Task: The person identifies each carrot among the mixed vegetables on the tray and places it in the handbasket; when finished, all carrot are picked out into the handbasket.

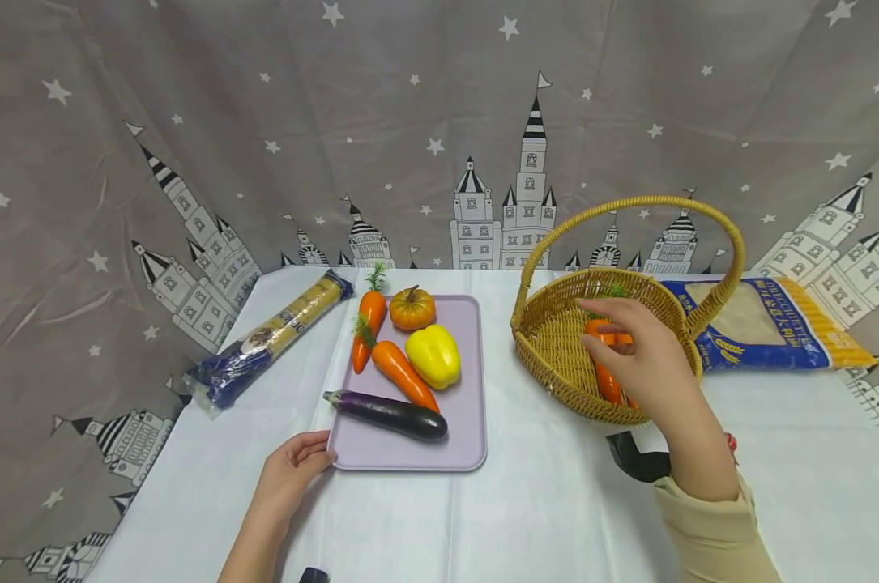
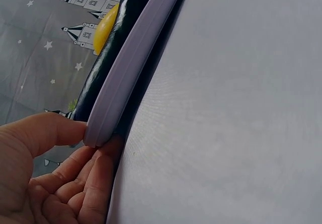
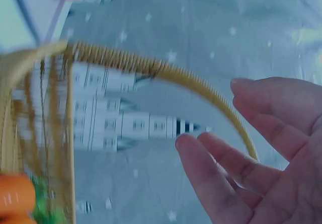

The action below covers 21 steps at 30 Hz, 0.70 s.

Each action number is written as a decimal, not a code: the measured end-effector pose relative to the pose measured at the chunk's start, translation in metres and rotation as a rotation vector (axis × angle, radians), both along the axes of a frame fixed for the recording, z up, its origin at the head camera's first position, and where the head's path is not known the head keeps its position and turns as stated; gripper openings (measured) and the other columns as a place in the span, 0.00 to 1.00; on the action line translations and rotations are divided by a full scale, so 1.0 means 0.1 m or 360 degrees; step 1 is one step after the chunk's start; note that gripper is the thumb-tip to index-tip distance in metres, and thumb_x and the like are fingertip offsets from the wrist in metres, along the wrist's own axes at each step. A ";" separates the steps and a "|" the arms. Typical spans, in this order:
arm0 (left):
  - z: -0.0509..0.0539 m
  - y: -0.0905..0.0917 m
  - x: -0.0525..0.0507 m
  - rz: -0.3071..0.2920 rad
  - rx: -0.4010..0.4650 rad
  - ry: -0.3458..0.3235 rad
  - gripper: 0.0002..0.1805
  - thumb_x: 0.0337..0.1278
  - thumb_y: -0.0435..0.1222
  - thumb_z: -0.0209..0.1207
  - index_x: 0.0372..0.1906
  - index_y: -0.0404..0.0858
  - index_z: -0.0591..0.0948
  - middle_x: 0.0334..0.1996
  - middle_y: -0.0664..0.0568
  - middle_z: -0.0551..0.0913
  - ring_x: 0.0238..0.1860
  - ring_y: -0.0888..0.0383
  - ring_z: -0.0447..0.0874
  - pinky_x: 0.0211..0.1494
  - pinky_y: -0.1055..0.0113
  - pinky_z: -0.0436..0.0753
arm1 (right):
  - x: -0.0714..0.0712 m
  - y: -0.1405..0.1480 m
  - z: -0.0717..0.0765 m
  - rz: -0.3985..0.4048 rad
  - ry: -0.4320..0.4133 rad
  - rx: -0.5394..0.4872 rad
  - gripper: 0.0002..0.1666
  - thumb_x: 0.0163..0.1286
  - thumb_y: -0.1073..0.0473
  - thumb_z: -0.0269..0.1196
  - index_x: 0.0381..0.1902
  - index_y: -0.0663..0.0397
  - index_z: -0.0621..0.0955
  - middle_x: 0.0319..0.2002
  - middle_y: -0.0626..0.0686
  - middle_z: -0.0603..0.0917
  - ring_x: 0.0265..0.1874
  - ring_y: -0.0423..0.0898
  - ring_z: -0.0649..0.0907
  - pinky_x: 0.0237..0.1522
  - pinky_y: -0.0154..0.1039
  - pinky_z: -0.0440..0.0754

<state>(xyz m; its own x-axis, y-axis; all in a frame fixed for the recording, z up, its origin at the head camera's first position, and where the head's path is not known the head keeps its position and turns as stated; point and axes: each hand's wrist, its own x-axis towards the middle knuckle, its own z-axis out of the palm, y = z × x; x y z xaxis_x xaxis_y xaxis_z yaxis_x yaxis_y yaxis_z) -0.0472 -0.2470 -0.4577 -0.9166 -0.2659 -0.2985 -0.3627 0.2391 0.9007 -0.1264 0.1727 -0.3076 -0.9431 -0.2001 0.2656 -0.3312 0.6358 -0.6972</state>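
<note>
My left hand (image 1: 291,470) pinches the near left corner of the lilac tray (image 1: 468,437), thumb on the rim and fingers beneath, as the left wrist view shows. On the tray lie a dark eggplant (image 1: 388,414), a yellow bell pepper (image 1: 433,356), a small pumpkin (image 1: 412,308) and a carrot (image 1: 404,374); another carrot (image 1: 369,312) lies across its left edge. Over the wicker basket (image 1: 556,376) hovers my right hand (image 1: 646,356), its fingers spread and holding nothing. Orange carrots (image 1: 605,376) with green tops sit inside the basket, partly hidden by that hand.
A long pasta packet (image 1: 271,336) lies left of the tray. Behind the basket, at its right, is a blue and yellow pasta bag (image 1: 767,324). The basket's tall arched handle (image 1: 643,201) stands upright. A black object (image 1: 636,457) shows beside my right wrist.
</note>
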 end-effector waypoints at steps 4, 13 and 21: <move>0.00 0.00 0.00 0.0005 0.0015 0.0013 0.22 0.58 0.29 0.59 0.57 0.25 0.74 0.50 0.39 0.82 0.41 0.67 0.81 0.45 0.79 0.77 | -0.05 -0.15 -0.02 0.0134 -0.0021 -0.0068 0.25 0.66 0.63 0.65 0.61 0.49 0.78 0.58 0.52 0.76 0.49 0.52 0.81 0.48 0.49 0.81; 0.01 0.01 0.01 0.0016 0.0022 0.0021 0.21 0.58 0.28 0.60 0.57 0.25 0.75 0.48 0.39 0.83 0.41 0.66 0.81 0.45 0.78 0.78 | -0.16 -0.46 -0.16 0.0290 -0.0214 -0.0227 0.24 0.65 0.60 0.66 0.60 0.44 0.79 0.55 0.48 0.79 0.47 0.47 0.82 0.49 0.47 0.81; 0.01 0.01 0.01 0.0016 0.0019 0.0023 0.22 0.58 0.29 0.60 0.57 0.26 0.75 0.49 0.39 0.82 0.41 0.66 0.81 0.45 0.78 0.77 | -0.20 -0.81 -0.27 0.0463 -0.0356 -0.0217 0.24 0.65 0.60 0.65 0.59 0.44 0.79 0.58 0.50 0.78 0.46 0.48 0.82 0.43 0.43 0.83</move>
<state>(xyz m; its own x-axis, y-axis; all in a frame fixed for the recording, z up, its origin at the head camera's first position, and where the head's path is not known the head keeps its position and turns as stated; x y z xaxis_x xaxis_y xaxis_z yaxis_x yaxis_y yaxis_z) -0.0462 -0.2462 -0.4569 -0.9182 -0.2715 -0.2884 -0.3519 0.2248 0.9086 -0.1468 0.0915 -0.3350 -0.8899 -0.4446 0.1025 -0.3143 0.4346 -0.8440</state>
